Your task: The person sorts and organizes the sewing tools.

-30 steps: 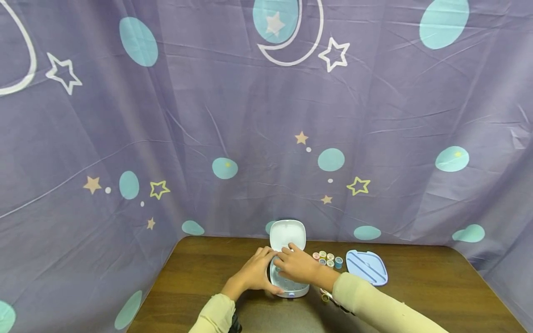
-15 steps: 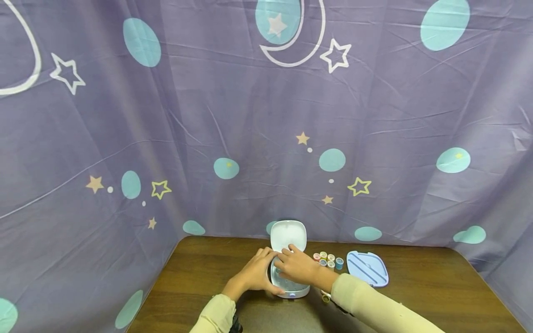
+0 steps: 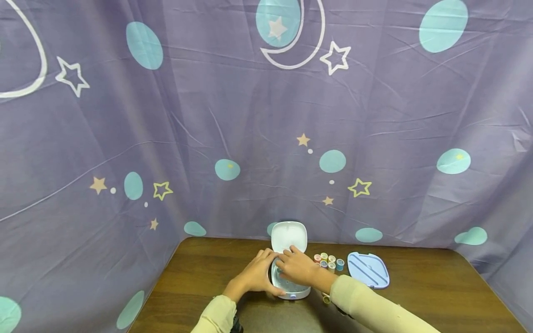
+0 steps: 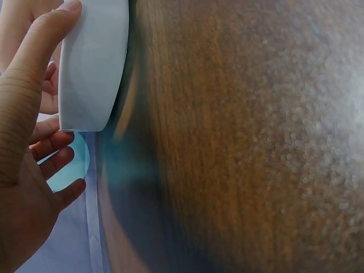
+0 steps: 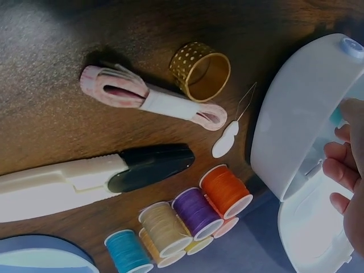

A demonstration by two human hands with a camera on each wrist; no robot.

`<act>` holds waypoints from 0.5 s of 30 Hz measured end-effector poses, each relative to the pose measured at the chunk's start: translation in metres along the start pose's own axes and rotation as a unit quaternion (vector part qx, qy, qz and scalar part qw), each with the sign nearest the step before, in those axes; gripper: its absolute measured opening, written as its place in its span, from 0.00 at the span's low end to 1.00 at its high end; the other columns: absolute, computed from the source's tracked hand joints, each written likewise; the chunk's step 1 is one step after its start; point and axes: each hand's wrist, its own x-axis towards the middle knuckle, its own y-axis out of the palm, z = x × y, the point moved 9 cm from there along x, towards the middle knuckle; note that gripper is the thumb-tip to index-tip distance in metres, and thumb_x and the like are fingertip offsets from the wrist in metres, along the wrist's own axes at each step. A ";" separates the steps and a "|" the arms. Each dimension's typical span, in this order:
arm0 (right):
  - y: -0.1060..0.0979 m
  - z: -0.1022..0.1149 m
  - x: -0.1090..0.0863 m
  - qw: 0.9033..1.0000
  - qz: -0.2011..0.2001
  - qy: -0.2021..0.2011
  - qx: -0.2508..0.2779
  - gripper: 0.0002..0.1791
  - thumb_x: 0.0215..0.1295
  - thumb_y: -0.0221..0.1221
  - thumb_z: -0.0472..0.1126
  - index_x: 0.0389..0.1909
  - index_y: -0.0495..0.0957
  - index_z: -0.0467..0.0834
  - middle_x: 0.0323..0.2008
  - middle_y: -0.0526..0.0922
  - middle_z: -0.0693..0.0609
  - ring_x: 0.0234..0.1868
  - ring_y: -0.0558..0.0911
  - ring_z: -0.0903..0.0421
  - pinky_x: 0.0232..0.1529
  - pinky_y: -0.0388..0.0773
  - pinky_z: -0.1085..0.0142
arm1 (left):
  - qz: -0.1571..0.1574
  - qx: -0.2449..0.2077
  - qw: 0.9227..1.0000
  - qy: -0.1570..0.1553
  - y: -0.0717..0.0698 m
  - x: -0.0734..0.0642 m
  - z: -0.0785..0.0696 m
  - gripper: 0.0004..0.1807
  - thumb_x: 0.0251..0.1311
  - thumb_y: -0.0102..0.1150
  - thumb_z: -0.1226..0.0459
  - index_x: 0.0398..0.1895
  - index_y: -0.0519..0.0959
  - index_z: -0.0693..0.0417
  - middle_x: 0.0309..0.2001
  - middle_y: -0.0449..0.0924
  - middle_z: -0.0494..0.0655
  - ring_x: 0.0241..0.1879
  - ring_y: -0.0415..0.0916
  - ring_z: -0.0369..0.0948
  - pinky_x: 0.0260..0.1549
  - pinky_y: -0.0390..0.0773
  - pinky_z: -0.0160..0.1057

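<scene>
A white sewing box (image 3: 299, 294) stands on the table with its lid (image 3: 289, 235) raised at the back. My left hand (image 3: 253, 274) grips the box's left side, the thumb (image 4: 52, 31) at the front edge and fingers toward the back. My right hand (image 3: 300, 268) reaches into the box from the right. In the right wrist view, its fingertips are at a small teal thing (image 5: 336, 116) inside and seem to pinch it. The hand hides most of that thing, so its kind is unclear.
Right of the box are several thread spools (image 5: 227, 190), a needle threader (image 5: 226, 139), a gold dotted thimble ring (image 5: 200, 71), a banded pink tape measure (image 5: 122, 91) and a white tool with black cap (image 5: 151, 166). A light-blue tray (image 3: 368, 269) lies farther right; a curtain hangs behind.
Both hands keep nearly the same places at the box. The head view shifts slightly; nothing is plainly taken hold of or let go.
</scene>
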 end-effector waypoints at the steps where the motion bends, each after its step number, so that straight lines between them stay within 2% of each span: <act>1: 0.001 0.000 0.000 1.000 0.004 0.000 0.001 0.18 0.64 0.63 0.62 0.43 0.80 0.53 0.42 0.85 0.61 0.41 0.79 0.60 0.45 0.69 0.65 | 0.000 -0.001 1.000 0.000 0.000 0.000 0.000 0.54 0.36 0.78 0.34 0.66 0.71 0.49 0.56 0.71 0.39 0.54 0.67 0.37 0.57 0.76 0.42; 15: 0.006 0.001 0.004 1.000 0.019 0.006 0.015 0.19 0.66 0.60 0.64 0.44 0.80 0.54 0.42 0.85 0.61 0.43 0.80 0.59 0.47 0.71 0.63 | 0.004 -0.007 1.000 -0.006 0.002 -0.001 0.002 0.55 0.36 0.78 0.33 0.68 0.70 0.49 0.56 0.71 0.38 0.54 0.66 0.37 0.58 0.76 0.42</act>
